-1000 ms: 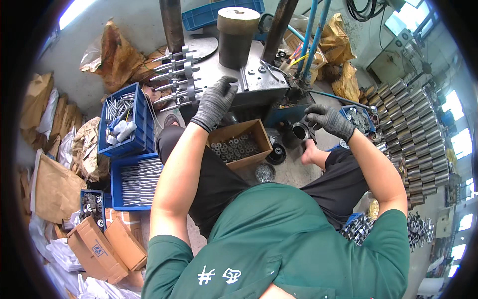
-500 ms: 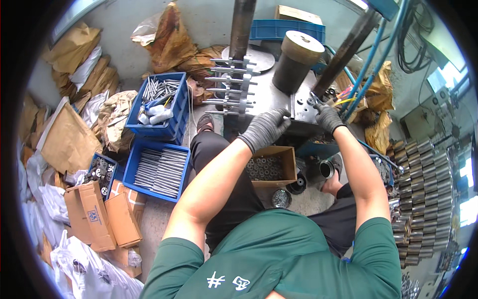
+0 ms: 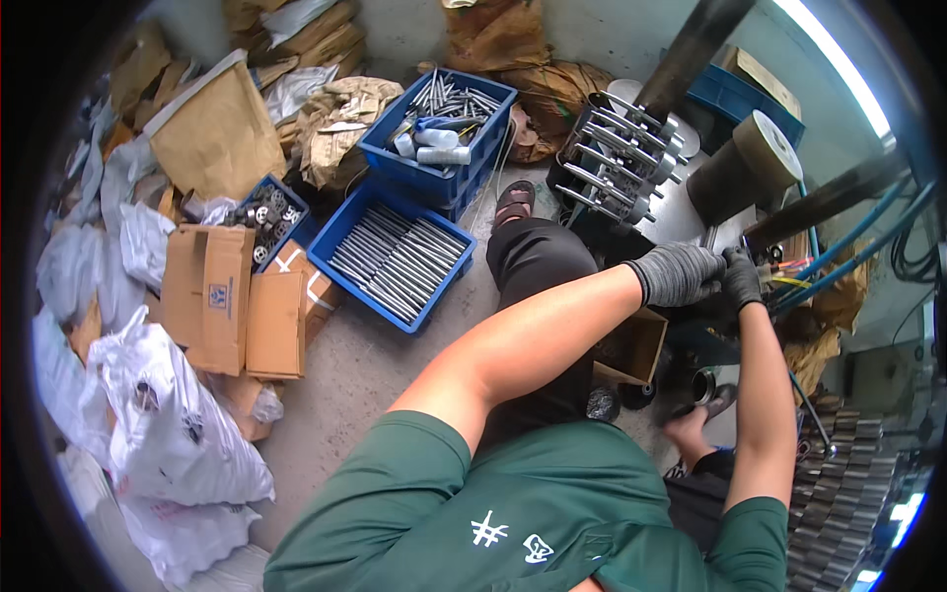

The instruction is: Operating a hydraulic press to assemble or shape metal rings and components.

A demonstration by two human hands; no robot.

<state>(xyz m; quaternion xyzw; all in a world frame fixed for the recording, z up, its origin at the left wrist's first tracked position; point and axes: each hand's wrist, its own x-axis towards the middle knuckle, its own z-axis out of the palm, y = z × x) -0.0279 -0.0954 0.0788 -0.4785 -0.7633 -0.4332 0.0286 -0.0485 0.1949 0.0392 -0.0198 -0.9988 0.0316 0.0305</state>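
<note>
My left hand (image 3: 679, 274), in a grey knit glove, is closed at the front edge of the metal machine table (image 3: 668, 225). Right beside it my right hand (image 3: 740, 279), gloved too, has its fingers curled close to the left fingertips. What either hand holds is hidden by the gloves. Behind the hands stands a thick dark metal cylinder (image 3: 742, 170) with a pale top. To the left of it, several metal shafts with round discs (image 3: 626, 163) are lined up in a row next to an upright steel column (image 3: 693, 54).
Left of my leg, a blue bin (image 3: 426, 318) holds rows of metal shafts; stacked blue bins (image 3: 483, 148) stand behind it. An open cardboard box (image 3: 646, 347) sits below the table. Cardboard cartons (image 3: 205, 296) and white sacks (image 3: 178, 414) line the left. Blue hoses (image 3: 858, 255) hang at right.
My view has swung left, so the scene sits further right. My hands, apart before with a small metal part at the right fingers, have come together at the table edge.
</note>
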